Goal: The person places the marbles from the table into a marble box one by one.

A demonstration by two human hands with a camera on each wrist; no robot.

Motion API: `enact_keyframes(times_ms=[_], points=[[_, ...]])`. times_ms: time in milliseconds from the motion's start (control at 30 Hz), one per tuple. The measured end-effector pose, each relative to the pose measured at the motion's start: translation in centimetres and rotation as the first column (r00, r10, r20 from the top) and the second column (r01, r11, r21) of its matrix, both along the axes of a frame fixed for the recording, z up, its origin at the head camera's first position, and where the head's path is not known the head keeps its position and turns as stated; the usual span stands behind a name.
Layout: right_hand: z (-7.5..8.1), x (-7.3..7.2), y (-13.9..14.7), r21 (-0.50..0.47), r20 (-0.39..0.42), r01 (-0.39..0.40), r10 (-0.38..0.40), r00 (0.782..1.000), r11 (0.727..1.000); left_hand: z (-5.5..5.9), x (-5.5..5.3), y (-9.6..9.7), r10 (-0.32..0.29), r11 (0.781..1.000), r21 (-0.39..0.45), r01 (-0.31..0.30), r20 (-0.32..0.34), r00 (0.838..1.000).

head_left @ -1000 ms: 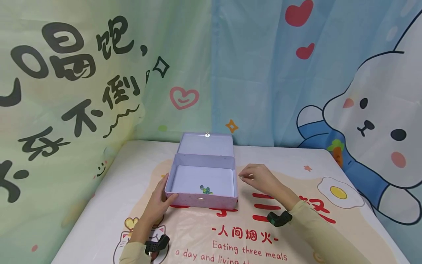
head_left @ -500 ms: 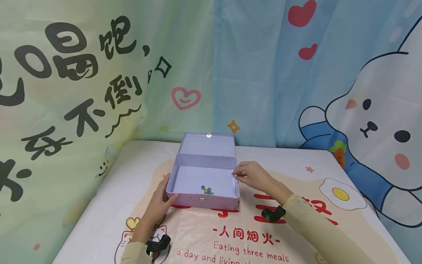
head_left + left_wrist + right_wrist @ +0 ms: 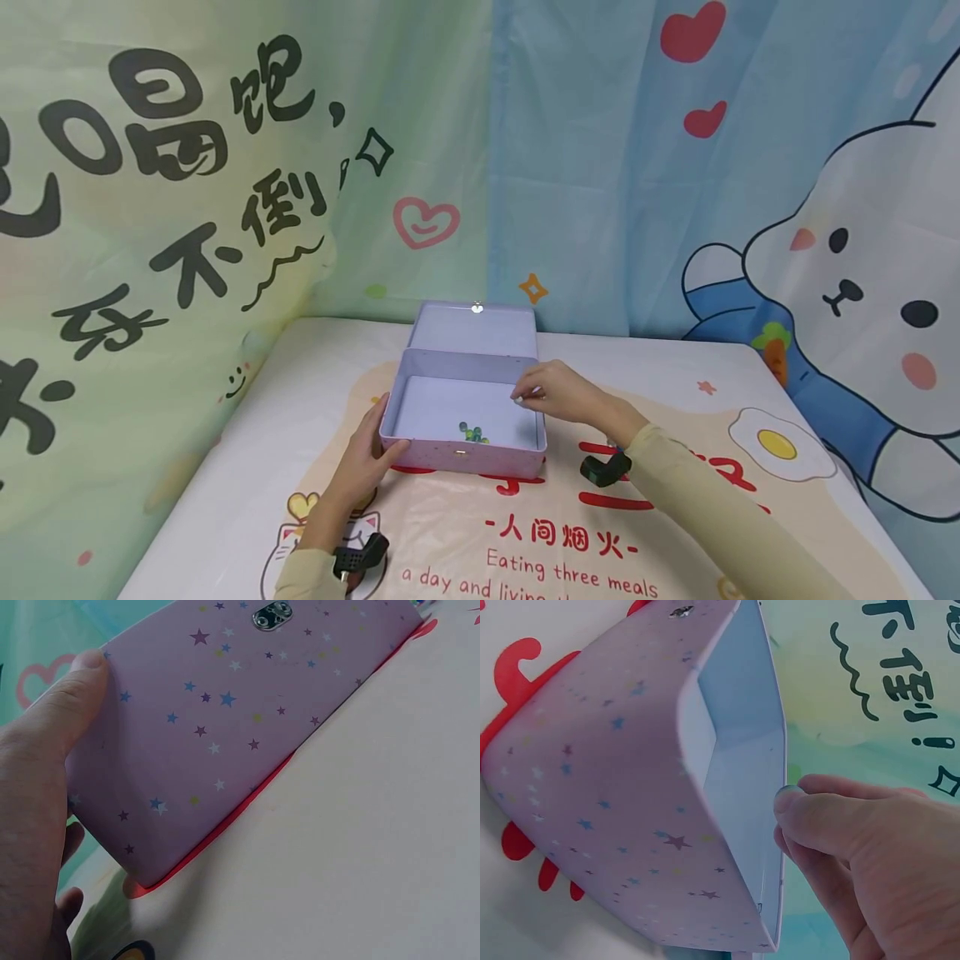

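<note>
Nearest, the left hand (image 3: 363, 450) grasps the left front corner of the lilac box (image 3: 465, 457), thumb against its front wall, steadying it on the counter (image 3: 637, 360). A few green beads (image 3: 474, 433) lie inside, near that wall. Farther in, the right hand (image 3: 562, 390) hovers over the box's right side, its grip drawn to a pinch; whether it holds a bead I cannot tell. This looks like placing beads; the next move calls for lowering those fingertips before releasing. Behind, the lid (image 3: 472, 331) is folded back.
</note>
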State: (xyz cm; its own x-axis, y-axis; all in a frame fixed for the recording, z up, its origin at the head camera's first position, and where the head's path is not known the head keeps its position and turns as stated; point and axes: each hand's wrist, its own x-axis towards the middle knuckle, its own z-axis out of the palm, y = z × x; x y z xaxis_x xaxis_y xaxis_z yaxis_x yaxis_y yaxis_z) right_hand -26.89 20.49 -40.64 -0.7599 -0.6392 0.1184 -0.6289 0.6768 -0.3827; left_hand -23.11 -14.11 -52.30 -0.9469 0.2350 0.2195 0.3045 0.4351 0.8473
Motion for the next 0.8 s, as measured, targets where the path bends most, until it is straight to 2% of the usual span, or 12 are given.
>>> enact_keyframes(times_ms=[167, 500, 800], points=[[0.0, -0.9, -0.5, 0.018, 0.018, -0.012, 0.012, 1.0, 1.0, 0.0, -0.1, 0.0, -0.008, 1.0, 0.014, 0.008, -0.006, 1.0], [0.2, -2.1, -1.5, 0.01, 0.062, -0.023, 0.022, 0.998, 1.0, 0.0, -0.1, 0.0, 0.004, 1.0, -0.016, -0.004, -0.001, 1.0], [-0.4, -3.6, -2.3, 0.032, 0.069, -0.031, 0.029, 0.997, 0.999, 0.2, 0.0, 0.0, -0.003, 1.0, -0.012, 0.003, -0.004, 1.0]])
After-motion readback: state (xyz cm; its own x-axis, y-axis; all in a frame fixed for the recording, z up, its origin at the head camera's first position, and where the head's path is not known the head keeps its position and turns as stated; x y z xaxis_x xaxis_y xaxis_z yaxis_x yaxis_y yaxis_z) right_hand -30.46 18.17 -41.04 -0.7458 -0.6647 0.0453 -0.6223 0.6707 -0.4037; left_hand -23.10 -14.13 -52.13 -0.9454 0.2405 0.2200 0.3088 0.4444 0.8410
